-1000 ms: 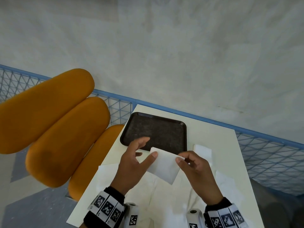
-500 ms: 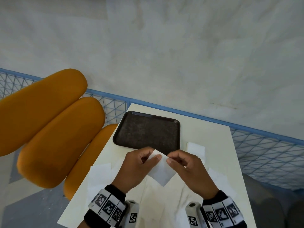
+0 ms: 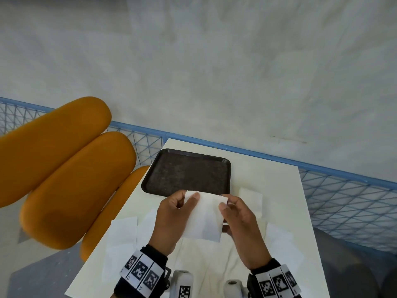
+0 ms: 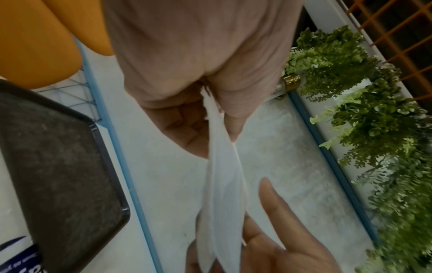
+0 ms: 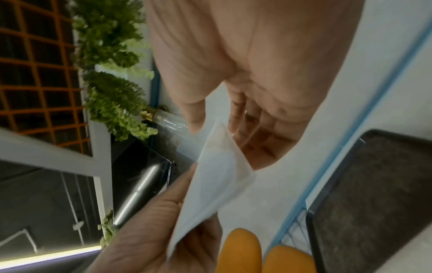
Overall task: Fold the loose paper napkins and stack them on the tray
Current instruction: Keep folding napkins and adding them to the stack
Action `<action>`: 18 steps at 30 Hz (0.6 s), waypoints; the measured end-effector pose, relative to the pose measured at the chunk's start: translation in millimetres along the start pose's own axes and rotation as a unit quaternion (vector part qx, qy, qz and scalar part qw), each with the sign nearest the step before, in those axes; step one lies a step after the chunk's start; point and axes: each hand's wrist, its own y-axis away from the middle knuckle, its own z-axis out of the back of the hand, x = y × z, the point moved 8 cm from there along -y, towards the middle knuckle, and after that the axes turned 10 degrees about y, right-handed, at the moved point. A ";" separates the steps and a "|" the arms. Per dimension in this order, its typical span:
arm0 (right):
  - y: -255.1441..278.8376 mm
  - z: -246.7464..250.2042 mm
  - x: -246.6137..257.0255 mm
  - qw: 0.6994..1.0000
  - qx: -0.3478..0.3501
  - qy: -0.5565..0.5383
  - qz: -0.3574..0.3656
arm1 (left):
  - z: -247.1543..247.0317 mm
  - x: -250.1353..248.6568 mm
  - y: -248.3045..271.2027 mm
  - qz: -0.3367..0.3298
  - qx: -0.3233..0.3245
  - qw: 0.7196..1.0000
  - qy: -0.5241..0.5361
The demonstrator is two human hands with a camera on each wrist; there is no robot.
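A folded white napkin [image 3: 204,216] is being held up in the air between both hands, just above the near part of the surface [image 3: 268,175]. The left hand [image 3: 169,220] is pinching its upper left corner: the thumb is lying on the front of the paper and the other fingers are curling behind it. The right hand [image 3: 240,224] is pinching the upper right edge in the same way, with the thumb in front and the fingers behind. In the left wrist view the napkin [image 4: 224,194] is showing as a thin doubled sheet stretching from one grip to the other. In the right wrist view the napkin [image 5: 215,181] is bending a little between the two hands.

Just beyond the two grips, the dark tray [image 3: 189,171] is lying flat on the surface, and its near edge is partly hidden behind the held napkin. Under the grips and on both sides of them, several loose napkins [image 3: 122,235] are lying spread on the surface, some overlapping. One small folded napkin [image 3: 251,196] is lying to the right of the right grip, beside the tray corner. To the left of the surface, the orange cushions [image 3: 71,168] are standing. Behind the surface, a blue wire fence [image 3: 343,203] is running along.
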 end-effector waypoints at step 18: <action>-0.4 36.0 -37.5 0.997 0.071 0.044 0.001 | -23.2 52.6 26.5 0.157 0.126 0.973 0.117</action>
